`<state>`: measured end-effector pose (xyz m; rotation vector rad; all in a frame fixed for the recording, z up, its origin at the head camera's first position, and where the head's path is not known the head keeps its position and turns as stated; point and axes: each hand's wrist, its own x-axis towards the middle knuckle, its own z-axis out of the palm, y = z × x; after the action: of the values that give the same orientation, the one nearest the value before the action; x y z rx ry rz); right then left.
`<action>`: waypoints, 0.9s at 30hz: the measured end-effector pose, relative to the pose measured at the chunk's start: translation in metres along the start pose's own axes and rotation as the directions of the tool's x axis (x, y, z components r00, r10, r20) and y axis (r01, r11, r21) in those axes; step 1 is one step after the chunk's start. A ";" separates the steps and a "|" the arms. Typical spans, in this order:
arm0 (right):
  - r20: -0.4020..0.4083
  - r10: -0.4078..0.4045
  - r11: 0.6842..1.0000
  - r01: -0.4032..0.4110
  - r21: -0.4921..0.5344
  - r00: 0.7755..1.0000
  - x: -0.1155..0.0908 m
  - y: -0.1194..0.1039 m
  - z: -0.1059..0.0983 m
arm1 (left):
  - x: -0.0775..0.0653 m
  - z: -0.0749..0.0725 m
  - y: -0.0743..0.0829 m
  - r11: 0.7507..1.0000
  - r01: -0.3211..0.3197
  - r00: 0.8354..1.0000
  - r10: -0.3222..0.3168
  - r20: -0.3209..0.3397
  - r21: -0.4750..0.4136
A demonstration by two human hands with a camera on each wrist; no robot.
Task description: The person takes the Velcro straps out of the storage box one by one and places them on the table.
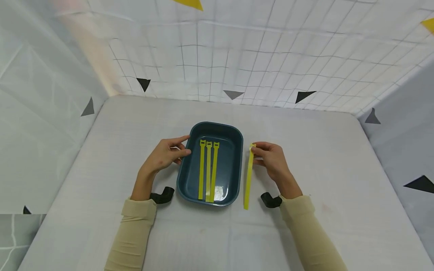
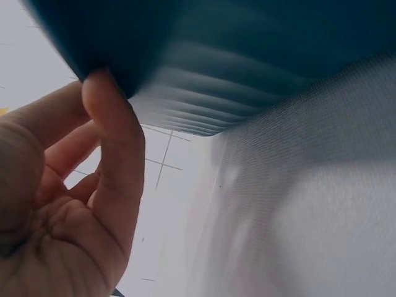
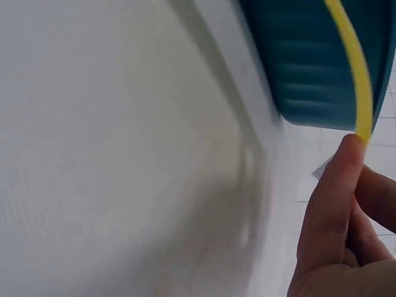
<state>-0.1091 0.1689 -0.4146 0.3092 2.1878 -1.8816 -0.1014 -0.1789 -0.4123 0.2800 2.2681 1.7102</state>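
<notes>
A dark teal tray (image 1: 239, 169) with rounded corners stands on the table, and three yellow cable straps (image 1: 201, 173) with slotted heads lie lengthwise inside it. My left hand (image 1: 166, 154) grips the tray's left rim between thumb and fingers; the left wrist view shows the thumb (image 2: 114, 117) up against the edge. Just right of the tray, my right hand (image 1: 272, 158) pinches another yellow cable strap (image 1: 248, 184) by its slotted head. That strap hangs down alongside the tray's right wall, and in the right wrist view its band (image 3: 356, 62) bows slightly.
A white cloth covers the table (image 1: 339, 169). Behind it rises a white grid-patterned curtain (image 1: 217, 56) with black and grey triangles. Black wrist-mounted pieces (image 1: 163, 195) stick out by both sleeves, close over the table.
</notes>
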 end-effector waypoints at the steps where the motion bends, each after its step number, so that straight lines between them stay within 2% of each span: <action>1: -0.003 -0.001 1.000 0.001 -0.002 1.000 0.001 0.001 0.000 | 0.000 0.000 0.000 1.000 -0.001 1.000 0.001 0.001 -0.002; 8: -0.015 -0.004 1.000 0.003 -0.013 1.000 0.006 0.008 0.000 | 0.001 0.000 -0.001 1.000 0.004 1.000 -0.004 -0.006 -0.005; 27: -0.049 -0.032 0.991 0.026 -0.133 0.998 0.012 0.017 -0.003 | 0.001 0.000 -0.004 1.000 0.013 1.000 -0.013 0.002 -0.018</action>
<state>-0.1154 0.1740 -0.4340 0.3058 2.3498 -1.7508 -0.1025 -0.1797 -0.4158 0.2623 2.2471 1.7222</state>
